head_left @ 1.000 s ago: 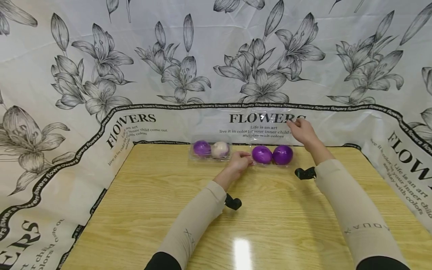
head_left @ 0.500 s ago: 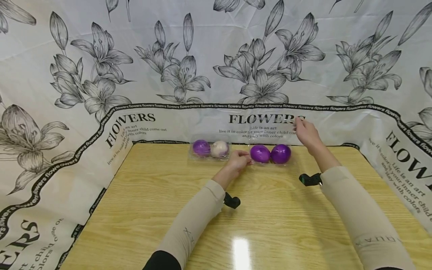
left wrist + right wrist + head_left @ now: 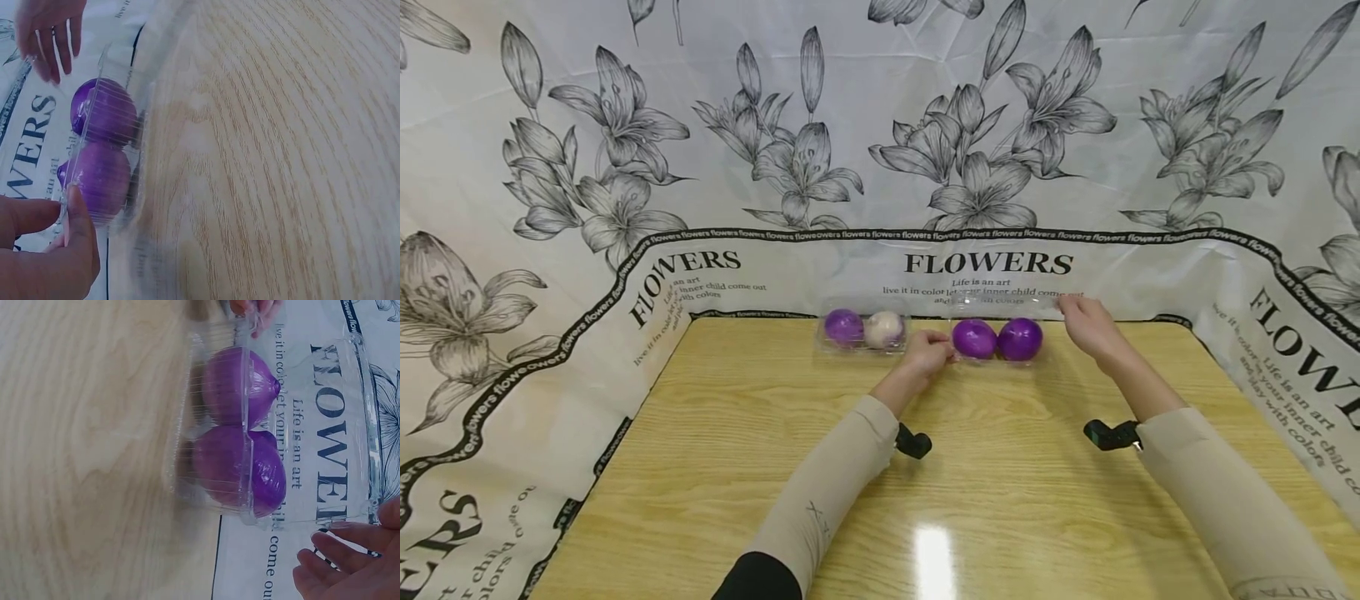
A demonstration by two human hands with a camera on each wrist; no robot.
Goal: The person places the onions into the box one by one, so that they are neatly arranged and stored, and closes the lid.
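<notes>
A clear plastic clamshell box (image 3: 997,362) with two purple onions (image 3: 228,387) stands at the back of the table. Its hinged lid (image 3: 369,412) is raised at a slant behind the onions. My left hand (image 3: 928,353) pinches the box's near left rim between thumb and fingers, plainly seen in the left wrist view. At the lid's right corner, my right hand (image 3: 1088,325) holds the edge by thumb and forefinger, the other fingers loosely extended. To the left is a second clear box (image 3: 863,347), holding one purple onion (image 3: 844,327) and one whitish, purple-tinged onion (image 3: 883,330).
The wooden table (image 3: 850,500) ends at a white flower-printed cloth (image 3: 790,275) that rises right behind both boxes. Black camera mounts (image 3: 913,442) stick out from both wrists. The two boxes stand a short gap apart, with my left hand in it.
My right hand has come down and to the right, and the lid has tipped lower with it. The left hand stays at the box's rim.
</notes>
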